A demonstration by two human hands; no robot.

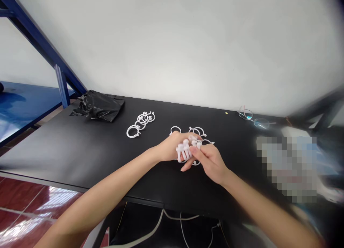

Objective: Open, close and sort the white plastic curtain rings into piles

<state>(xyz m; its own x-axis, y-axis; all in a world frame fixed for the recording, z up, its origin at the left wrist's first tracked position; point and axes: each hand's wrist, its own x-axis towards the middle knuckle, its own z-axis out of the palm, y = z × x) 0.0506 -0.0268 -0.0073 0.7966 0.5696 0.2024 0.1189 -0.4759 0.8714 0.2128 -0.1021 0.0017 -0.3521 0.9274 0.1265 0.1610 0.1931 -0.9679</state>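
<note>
Both my hands meet over the middle of a black table [80, 151]. My left hand [172, 147] is closed around several small white plastic clips [184, 147] whose round heads stick out between its fingers. My right hand [209, 158] pinches one of these white pieces at the left hand's fingertips. Several loose white rings [197, 130] lie on the table just behind the hands. Another small heap of white rings [141, 123] lies further left.
A crumpled black plastic bag [98, 105] sits at the table's back left. A pair of glasses [252, 118] lies at the back right near the white wall. A blue metal frame [40, 44] stands to the left. White cables [182, 223] hang under the table's front edge.
</note>
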